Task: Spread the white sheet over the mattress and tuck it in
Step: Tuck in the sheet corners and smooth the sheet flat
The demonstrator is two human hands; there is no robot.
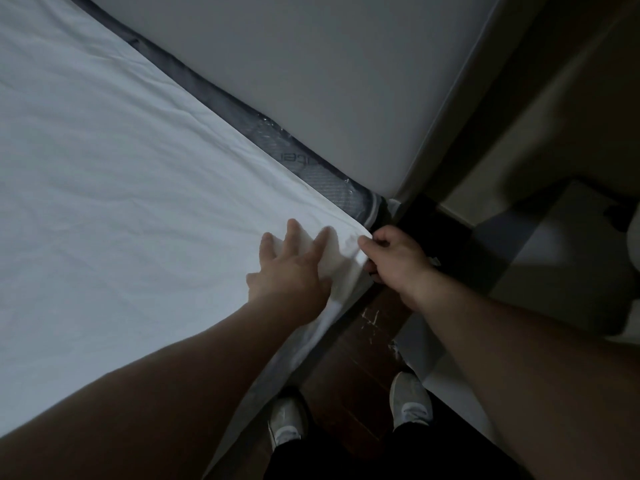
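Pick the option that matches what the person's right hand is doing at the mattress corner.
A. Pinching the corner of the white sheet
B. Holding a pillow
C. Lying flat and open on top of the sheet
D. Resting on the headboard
A: the right hand is closed on the corner of the white sheet, while the left hand lies flat on it.

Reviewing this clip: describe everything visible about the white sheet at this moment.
The white sheet is plain, thin-looking cloth with soft creases, lying flat over most of the mattress top. Along its far edge a strip of grey mattress stays uncovered beside the pale headboard. At the near corner the sheet bunches and hangs down the side, apparently not tucked. The left hand lies open and flat on it near that corner; the right hand pinches the corner's edge.
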